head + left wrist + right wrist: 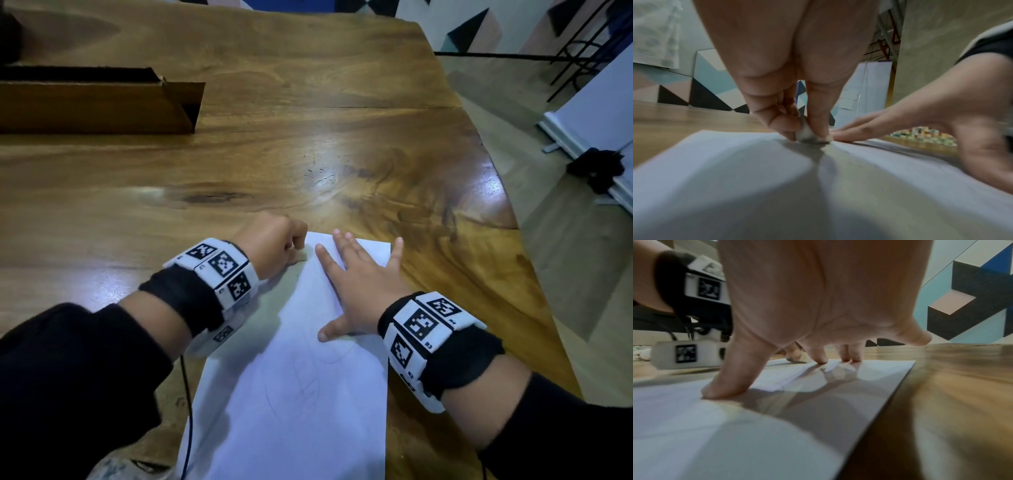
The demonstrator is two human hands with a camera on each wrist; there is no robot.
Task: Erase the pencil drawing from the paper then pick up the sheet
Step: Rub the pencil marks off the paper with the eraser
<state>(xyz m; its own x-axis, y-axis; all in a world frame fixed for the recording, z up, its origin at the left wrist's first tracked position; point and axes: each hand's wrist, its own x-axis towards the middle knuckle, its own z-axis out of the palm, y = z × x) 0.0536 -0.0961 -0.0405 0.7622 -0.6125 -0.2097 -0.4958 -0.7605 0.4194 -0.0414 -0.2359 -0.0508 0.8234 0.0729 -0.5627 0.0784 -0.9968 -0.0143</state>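
The paper [291, 394] lies on the table [308, 137], at its near edge. A box [96, 102] sits far back by the left edge, well apart from the paper.

Far side: bare worktop [308, 137] stretches beyond my fingers, so either hand could pass forward there.
Far left: a long cardboard box [99, 102] lies on the worktop, well apart from my left hand [270, 243], blocking that corner.
Middle: my right hand [363, 284] is spread flat on the paper [291, 394], just beside my left hand pinching the eraser [807, 134]; only a narrow gap between them.
Right: a strip of bare wood, then the worktop's edge and open floor [555, 291].
Near left: a black cable [187, 411] runs beside the paper's edge.
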